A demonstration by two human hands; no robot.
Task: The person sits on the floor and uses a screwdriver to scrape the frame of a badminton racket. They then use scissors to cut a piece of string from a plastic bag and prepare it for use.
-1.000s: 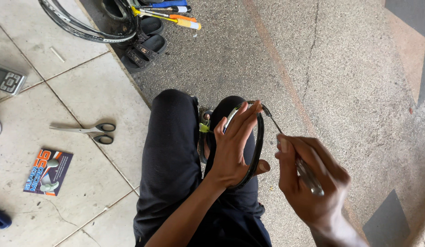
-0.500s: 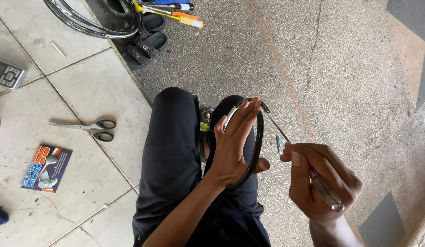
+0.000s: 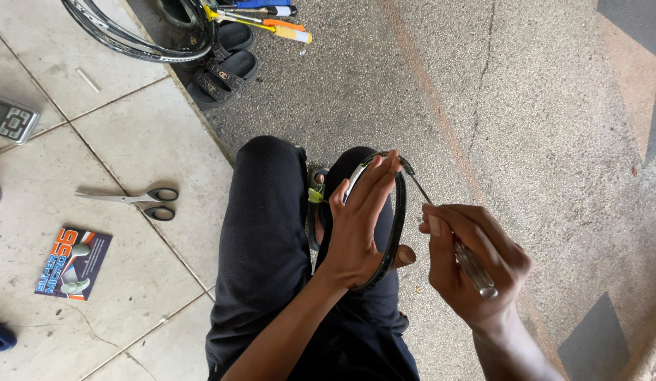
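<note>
Change since the earlier frame: the right hand (image 3: 472,264) has drawn in again toward the frame centre, and the tool's tip is back at the racket rim; the left hand has stayed flat on the racket.

Floor (image 3: 525,106): rough grey concrete across centre and right; pale tiles (image 3: 130,141) fill the left.

Legs (image 3: 268,247): dark trousers, lower centre, knees pointing to the top of the frame.

Racket frame (image 3: 393,243): black hoop, centre of frame, standing between the knees and seen nearly edge-on.

Second racket frame (image 3: 123,39): black, upper left, lying on the tiles.

Left hand (image 3: 359,226): centre, palm flat against the hoop, fingers straight and pressed together, thumb hooked round the rim.

Right hand: right of centre, fingers curled and pinching a thin metal awl (image 3: 451,233), whose tip touches the top of the hoop.

Sandals (image 3: 225,60): dark pair, upper centre, at the tile edge.

Scissors (image 3: 134,201): left of centre on the tiles, black handles.

Printed card packet (image 3: 72,262): lower left, dark with orange.

Small scale (image 3: 10,118): far left edge, grey.

Hand tools (image 3: 268,17): top centre, yellow and orange handles.
</note>
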